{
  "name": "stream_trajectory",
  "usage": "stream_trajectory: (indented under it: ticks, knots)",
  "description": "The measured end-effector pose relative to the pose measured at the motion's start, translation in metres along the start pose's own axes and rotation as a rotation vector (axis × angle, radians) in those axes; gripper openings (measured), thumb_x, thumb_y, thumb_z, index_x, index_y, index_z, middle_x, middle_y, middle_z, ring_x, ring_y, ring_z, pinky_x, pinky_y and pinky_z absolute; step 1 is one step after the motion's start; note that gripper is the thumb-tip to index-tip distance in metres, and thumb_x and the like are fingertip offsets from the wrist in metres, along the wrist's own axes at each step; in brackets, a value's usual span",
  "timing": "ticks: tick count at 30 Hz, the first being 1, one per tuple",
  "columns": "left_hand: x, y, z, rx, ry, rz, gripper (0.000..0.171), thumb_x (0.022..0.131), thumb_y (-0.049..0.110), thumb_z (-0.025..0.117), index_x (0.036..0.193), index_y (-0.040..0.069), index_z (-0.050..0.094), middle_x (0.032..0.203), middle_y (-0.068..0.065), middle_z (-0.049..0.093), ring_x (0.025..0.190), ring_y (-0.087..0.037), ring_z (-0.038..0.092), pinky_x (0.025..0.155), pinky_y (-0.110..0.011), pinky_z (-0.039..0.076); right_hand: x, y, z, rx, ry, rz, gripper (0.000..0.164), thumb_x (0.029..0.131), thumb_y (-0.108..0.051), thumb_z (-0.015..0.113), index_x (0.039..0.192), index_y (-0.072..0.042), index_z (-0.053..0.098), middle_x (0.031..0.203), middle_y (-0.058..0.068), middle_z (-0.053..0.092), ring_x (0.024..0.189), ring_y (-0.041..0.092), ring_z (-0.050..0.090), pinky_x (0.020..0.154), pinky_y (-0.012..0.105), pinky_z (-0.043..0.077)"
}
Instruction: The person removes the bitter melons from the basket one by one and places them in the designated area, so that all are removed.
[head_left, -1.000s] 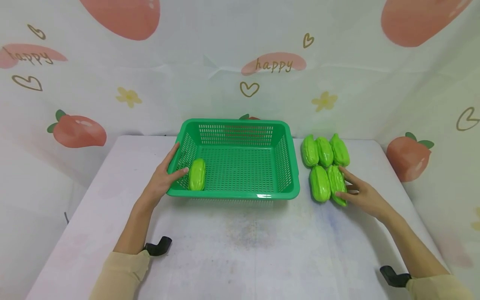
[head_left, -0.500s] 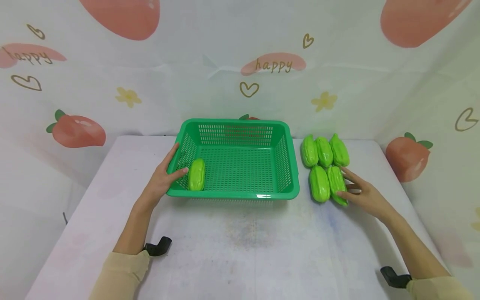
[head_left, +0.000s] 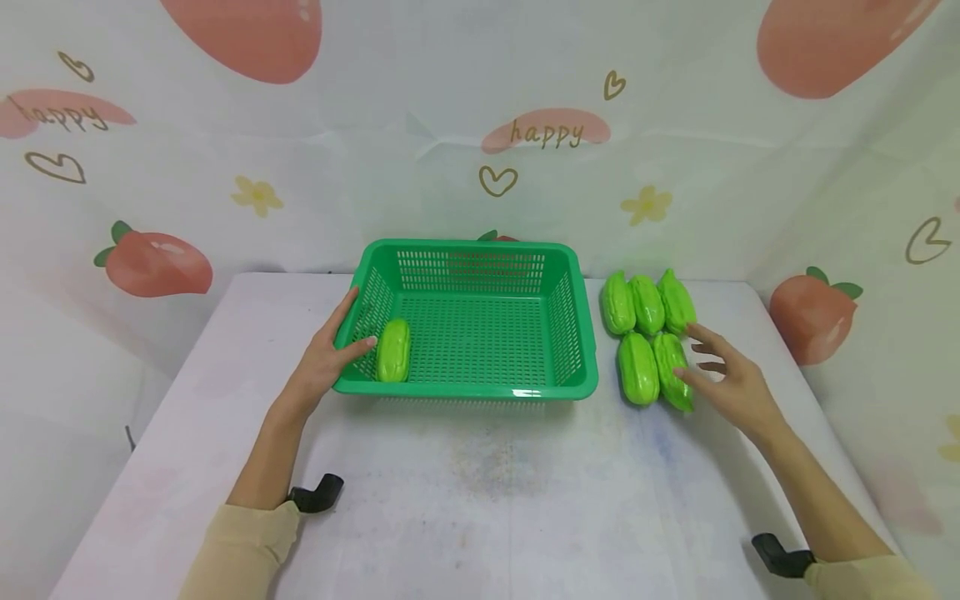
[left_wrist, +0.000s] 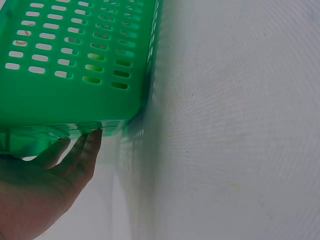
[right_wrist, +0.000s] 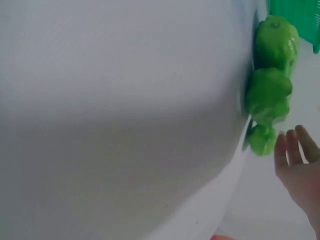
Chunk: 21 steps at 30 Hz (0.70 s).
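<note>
A green slatted plastic basket (head_left: 480, 390) stands at the back of the table. My left hand (head_left: 318, 362) grips its left side, thumb over the rim and fingers along the outside. In the left wrist view the fingers (left_wrist: 90, 152) lie against the basket's outer wall. Inside, at the left end, lies one bright green ridged gourd (head_left: 393, 350). Several similar gourds (head_left: 639, 369) lie in two rows right of the basket. My right hand (head_left: 738, 392) holds nothing, its fingers spread and gently bent beside the front-right gourd (head_left: 672, 372).
The white table (head_left: 487, 500) runs up to a white printed cloth backdrop (head_left: 420, 167) right behind the basket. More cloth hangs along both sides. A black wrist mount (head_left: 317, 493) sits at the left sleeve and another black mount (head_left: 782, 556) at the right one.
My right hand has drawn slightly back from the front-right gourd, its fingers wider apart. That gourd stays on the table. The left hand and basket hold still.
</note>
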<state>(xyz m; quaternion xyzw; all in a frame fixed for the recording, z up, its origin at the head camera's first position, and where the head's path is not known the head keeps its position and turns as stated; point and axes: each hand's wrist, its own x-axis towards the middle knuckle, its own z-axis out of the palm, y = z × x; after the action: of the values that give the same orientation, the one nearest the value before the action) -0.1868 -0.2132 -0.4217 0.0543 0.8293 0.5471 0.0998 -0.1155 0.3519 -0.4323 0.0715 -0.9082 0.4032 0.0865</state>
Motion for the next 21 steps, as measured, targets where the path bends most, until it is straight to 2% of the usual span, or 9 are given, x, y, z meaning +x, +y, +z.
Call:
stream_trajectory:
  ticks: [3, 6, 8, 11, 14, 17, 21]
  knots:
    - [0.000, 0.000, 0.000, 0.002, 0.000, 0.000, 0.085, 0.096, 0.028, 0.064, 0.158, 0.044, 0.008, 0.166, -0.002, 0.009, 0.150, -0.032, 0.011, 0.113, -0.065, 0.014, 0.003, -0.006, 0.004, 0.048, 0.083, -0.026, 0.064, 0.085, 0.000, 0.076, 0.144, -0.004, 0.051, 0.133, 0.002, 0.060, 0.111, -0.001, 0.053, 0.087, 0.008, 0.044]
    - [0.000, 0.000, 0.000, -0.001, -0.002, 0.000, 0.085, 0.096, 0.027, 0.063, 0.158, 0.044, 0.007, 0.166, -0.002, 0.009, 0.150, -0.032, 0.010, 0.113, -0.066, 0.013, 0.005, -0.020, 0.008, 0.106, 0.140, -0.055, 0.058, 0.083, 0.008, 0.074, 0.138, 0.001, 0.056, 0.125, -0.016, 0.061, 0.107, -0.001, 0.056, 0.087, 0.010, 0.045]
    - [0.000, 0.000, 0.000, -0.005, -0.003, -0.002, 0.085, 0.096, 0.027, 0.063, 0.158, 0.044, 0.007, 0.166, -0.002, 0.008, 0.150, -0.033, 0.010, 0.113, -0.066, 0.014, 0.007, -0.033, 0.009, 0.157, 0.166, -0.082, 0.055, 0.081, 0.013, 0.073, 0.134, 0.005, 0.058, 0.121, -0.021, 0.060, 0.106, 0.001, 0.057, 0.087, 0.012, 0.047]
    - [0.000, 0.000, 0.000, -0.008, -0.006, -0.002, 0.085, 0.096, 0.026, 0.063, 0.158, 0.043, 0.006, 0.166, -0.004, 0.008, 0.149, -0.034, 0.012, 0.112, -0.066, 0.015, 0.008, -0.053, 0.011, 0.221, 0.189, -0.126, 0.052, 0.080, 0.018, 0.070, 0.130, 0.011, 0.057, 0.120, -0.019, 0.062, 0.103, 0.003, 0.058, 0.087, 0.014, 0.048]
    - [-0.001, 0.001, 0.000, -0.005, -0.004, -0.001, 0.085, 0.096, 0.027, 0.063, 0.158, 0.044, 0.008, 0.166, -0.003, 0.009, 0.149, -0.033, 0.012, 0.113, -0.065, 0.015, 0.011, -0.064, 0.012, 0.276, 0.188, -0.164, 0.053, 0.079, 0.020, 0.069, 0.130, 0.013, 0.055, 0.121, -0.014, 0.064, 0.103, 0.004, 0.059, 0.088, 0.015, 0.048]
    - [-0.001, 0.002, 0.000, -0.005, 0.000, 0.006, 0.085, 0.096, 0.028, 0.063, 0.158, 0.043, 0.008, 0.166, -0.003, 0.009, 0.149, -0.033, 0.012, 0.113, -0.065, 0.015, 0.015, -0.070, 0.014, 0.313, 0.172, -0.188, 0.053, 0.080, 0.021, 0.067, 0.131, 0.014, 0.054, 0.123, -0.010, 0.064, 0.103, 0.005, 0.060, 0.088, 0.014, 0.048]
    - [-0.002, 0.003, 0.000, -0.014, 0.001, 0.001, 0.085, 0.095, 0.029, 0.064, 0.158, 0.044, 0.009, 0.166, -0.003, 0.009, 0.149, -0.033, 0.013, 0.113, -0.065, 0.015, 0.020, -0.074, 0.018, 0.316, 0.151, -0.175, 0.054, 0.081, 0.021, 0.068, 0.132, 0.013, 0.054, 0.124, -0.010, 0.063, 0.103, 0.007, 0.061, 0.088, 0.016, 0.049]
